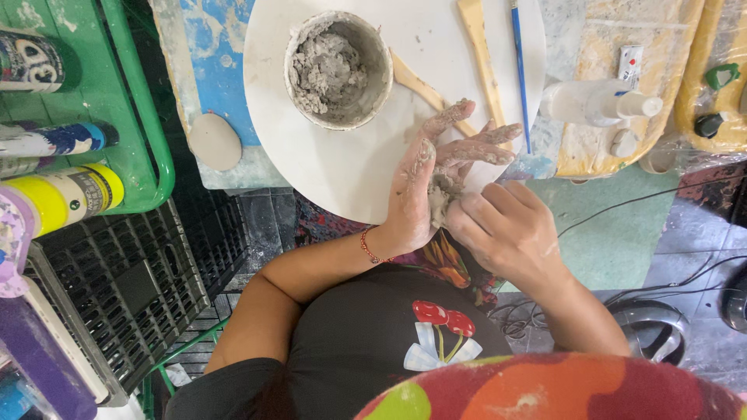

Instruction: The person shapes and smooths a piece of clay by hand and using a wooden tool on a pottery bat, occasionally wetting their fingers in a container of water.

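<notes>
A lump of grey clay (438,198) is cradled in the open, clay-smeared left hand (432,183) and pressed by the closed fingers of the right hand (506,229) over the white round board (342,167), beside the clay-filled bowl (338,68), while a yellow-capped tube (66,198) lies far left.

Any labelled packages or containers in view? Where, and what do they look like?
Yellow tube: far left, lying down, white label band.
Blue-and-white tube: above it, lying in the green tray.
Dark printed can: top left, in the tray.
White pump bottle: upper right, on its side.
Small white tube: just above the bottle, red mark.
</notes>
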